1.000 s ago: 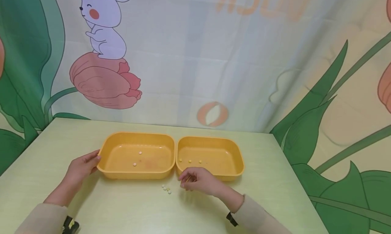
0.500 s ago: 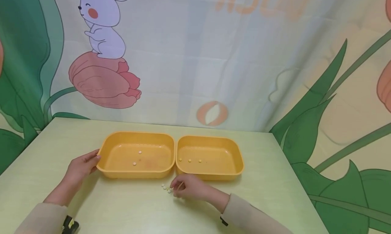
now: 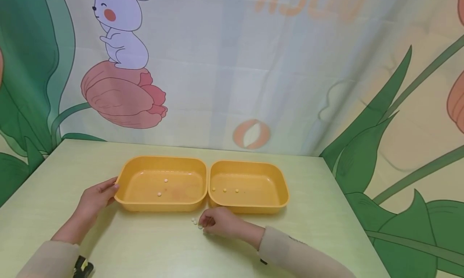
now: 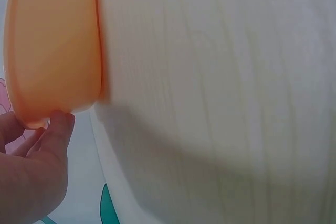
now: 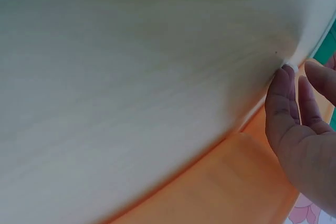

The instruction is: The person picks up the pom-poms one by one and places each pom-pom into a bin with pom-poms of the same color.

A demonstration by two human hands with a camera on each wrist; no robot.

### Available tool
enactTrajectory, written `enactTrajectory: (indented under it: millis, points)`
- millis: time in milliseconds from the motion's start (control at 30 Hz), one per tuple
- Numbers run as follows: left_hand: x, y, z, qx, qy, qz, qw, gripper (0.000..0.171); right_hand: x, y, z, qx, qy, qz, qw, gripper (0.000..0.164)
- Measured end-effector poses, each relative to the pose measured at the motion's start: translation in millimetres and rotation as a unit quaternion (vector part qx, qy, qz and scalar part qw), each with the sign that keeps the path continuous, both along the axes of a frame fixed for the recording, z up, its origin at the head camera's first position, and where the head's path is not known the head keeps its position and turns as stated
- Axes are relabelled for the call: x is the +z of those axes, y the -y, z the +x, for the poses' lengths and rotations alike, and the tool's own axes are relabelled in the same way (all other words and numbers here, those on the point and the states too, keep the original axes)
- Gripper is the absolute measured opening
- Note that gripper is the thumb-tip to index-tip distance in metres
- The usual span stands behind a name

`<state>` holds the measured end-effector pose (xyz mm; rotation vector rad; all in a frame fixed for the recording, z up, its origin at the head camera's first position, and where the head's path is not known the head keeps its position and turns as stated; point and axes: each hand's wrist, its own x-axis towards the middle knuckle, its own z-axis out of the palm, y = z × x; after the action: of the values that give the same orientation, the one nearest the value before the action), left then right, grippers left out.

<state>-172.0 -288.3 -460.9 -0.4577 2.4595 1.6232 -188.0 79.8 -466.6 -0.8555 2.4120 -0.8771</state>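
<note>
My left hand (image 3: pixel 95 200) grips the left end of a yellow plastic tray (image 3: pixel 157 208), its thumb and fingers at the rim. In the left wrist view, the fingertips press against the tray's orange-looking end wall (image 4: pixel 58 45). Several small pale beads (image 3: pixel 195 223) lie on the table before the trays. My right hand (image 3: pixel 222 223) is low over the table beside them, fingers bent. In the right wrist view, a white bead (image 5: pixel 290 67) sits at the fingertips, with a small gap beside it. Any bead behind those fingers is hidden.
A second yellow tray (image 3: pixel 250 210) stands against the first on the right, with 3 yellow beads (image 3: pixel 224 190) inside. Two pale pink beads (image 3: pixel 159 194) lie in the left tray. A printed curtain (image 3: pixel 195 80) hangs behind the table.
My right hand has moved left and down from the right tray's front edge to the loose beads. One yellowish bead there is no longer visible. The left hand stays on its tray.
</note>
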Motion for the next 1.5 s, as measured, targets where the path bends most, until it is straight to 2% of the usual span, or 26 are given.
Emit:
enactTrajectory:
  millis: [333,633,833,1200,1500]
  points:
    - [0.6,-1,-0.1,0.006,0.002,0.002,1.0,0.061,-1.5,5,-0.3,-0.003,-0.002,0.008,1.0,0.008]
    - [-0.8,1,0.0,0.009,0.005,0.003,0.9999,0.06,-4.7,9,-0.7,0.008,-0.047,0.048,0.998,0.007]
    - [-1.5,2,0.3,0.006,0.004,0.006,1.0,0.061,-4.7,9,-0.1,0.01,-0.055,0.055,0.997,0.006]
    - [0.7,1,0.1,0.005,0.004,0.008,0.9999,0.06,1.5,-2,2.4,0.001,-0.028,0.033,0.999,0.006]
    - [0.5,1,-0.1,0.006,0.003,0.008,0.9999,0.06,18.5,-4,6.6,-0.037,0.061,-0.009,0.997,0.01]
